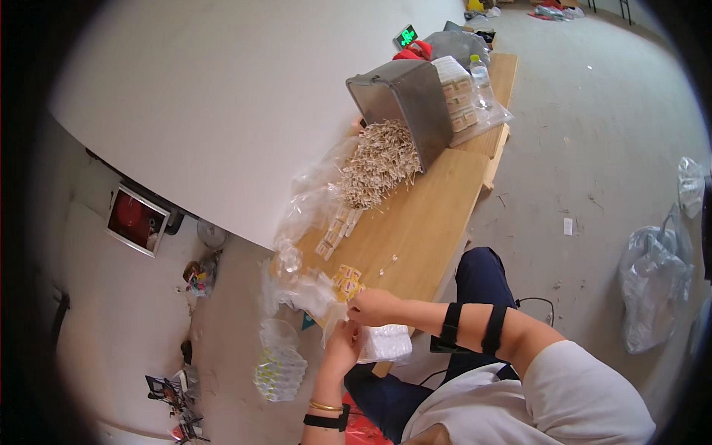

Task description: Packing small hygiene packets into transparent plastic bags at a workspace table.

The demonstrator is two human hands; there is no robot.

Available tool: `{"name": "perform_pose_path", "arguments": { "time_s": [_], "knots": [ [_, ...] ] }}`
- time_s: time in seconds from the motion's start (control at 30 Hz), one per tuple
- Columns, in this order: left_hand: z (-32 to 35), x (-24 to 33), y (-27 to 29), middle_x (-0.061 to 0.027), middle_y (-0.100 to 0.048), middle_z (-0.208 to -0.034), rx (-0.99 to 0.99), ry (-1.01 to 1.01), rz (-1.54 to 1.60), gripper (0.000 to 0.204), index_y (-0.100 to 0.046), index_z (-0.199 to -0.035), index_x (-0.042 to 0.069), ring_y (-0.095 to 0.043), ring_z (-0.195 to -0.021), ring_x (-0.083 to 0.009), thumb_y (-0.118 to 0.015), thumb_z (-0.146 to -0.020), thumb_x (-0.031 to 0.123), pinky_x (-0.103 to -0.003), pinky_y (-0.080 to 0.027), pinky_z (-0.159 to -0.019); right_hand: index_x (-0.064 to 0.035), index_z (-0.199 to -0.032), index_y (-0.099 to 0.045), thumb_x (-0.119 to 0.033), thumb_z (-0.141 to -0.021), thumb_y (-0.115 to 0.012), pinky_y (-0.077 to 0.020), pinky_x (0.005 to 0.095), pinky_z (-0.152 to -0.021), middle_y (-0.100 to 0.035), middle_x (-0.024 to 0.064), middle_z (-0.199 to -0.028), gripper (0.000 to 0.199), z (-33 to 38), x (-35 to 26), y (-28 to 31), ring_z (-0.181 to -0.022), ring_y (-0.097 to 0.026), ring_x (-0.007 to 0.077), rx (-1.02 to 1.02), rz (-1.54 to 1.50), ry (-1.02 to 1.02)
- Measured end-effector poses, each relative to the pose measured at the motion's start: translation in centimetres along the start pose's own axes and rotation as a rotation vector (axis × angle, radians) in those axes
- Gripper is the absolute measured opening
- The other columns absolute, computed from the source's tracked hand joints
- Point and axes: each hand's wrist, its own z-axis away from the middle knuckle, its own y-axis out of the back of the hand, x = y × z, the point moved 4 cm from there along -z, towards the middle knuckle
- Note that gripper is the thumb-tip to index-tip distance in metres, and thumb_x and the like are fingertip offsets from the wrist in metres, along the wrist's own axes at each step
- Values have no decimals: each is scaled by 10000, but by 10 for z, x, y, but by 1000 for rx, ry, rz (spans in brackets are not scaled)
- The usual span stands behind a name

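Observation:
My left hand [342, 348] and my right hand [373, 306] meet over the near end of a wooden table [423, 215]. Both grip a clear plastic bag [385, 343] that holds a white stack of small items. A small yellow and red printed packet [348, 281] lies on the table just beyond my right hand. Further along the table, a row of small white packets [337, 226] lies beside crumpled clear plastic [311, 200].
A grey bin [404, 100] lies tipped on its side, spilling a heap of small wooden sticks [378, 165]. Behind it sit stacked small boxes in plastic [460, 100] and a water bottle [480, 78]. A bag of packets [279, 369] rests on the floor at left. Plastic bags [656, 274] lie on the floor at right.

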Motion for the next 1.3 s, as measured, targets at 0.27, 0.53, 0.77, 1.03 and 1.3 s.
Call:
{"name": "perform_pose_path", "arguments": {
  "time_s": [0.27, 0.53, 0.77, 1.03, 1.3],
  "knots": [
    [0, -3, -27, -274, -482, -1254, -28, -53, -76, 451, -422, -1274, -18, -497, -1112, -457, -599, -887, 132, -473, -423, -917, -41, -809, -700, -265, -827, -538, -519, 446, -691, -670, 184, -775, 277, 2, -5, -10, -744, -653, 364, -3, 53, -25],
    [15, 25, 4, -219, -542, -1068, -15, 217, 395, 235, -525, -1066, 5, -541, -967, -409, -588, -853, 78, -460, -477, -808, -36, -748, -697, -274, -843, -527, -529, 387, -651, -661, 117, -625, 307, 9, -3, -10, -621, -666, 272, -30, -23, -57],
    [14, 23, -28, -188, -526, -1050, 104, -66, -145, 329, -460, -1100, 0, -553, -965, -379, -605, -817, 83, -478, -496, -778, -14, -717, -670, -243, -854, -521, -514, 346, -598, -645, 84, -584, 306, 19, 3, -4, -564, -650, 214, -137, -152, -147],
    [12, 21, -32, -137, -539, -1022, 94, -3, -329, 242, -497, -1095, 35, -595, -940, -320, -520, -860, 87, -414, -550, -706, 8, -723, -642, -209, -887, -534, -491, 307, -563, -636, 76, -603, 292, 19, 2, 2, -558, -620, 153, -73, -239, -40],
    [10, 33, -19, -73, -565, -843, 236, -141, -442, 147, -564, -929, 50, -617, -776, -254, -554, -800, 120, -377, -540, -593, -3, -774, -643, -228, -945, -502, -492, 261, -590, -642, 44, -685, 316, 11, 22, 8, -598, -600, 119, -338, -568, -121]
  ]
}}
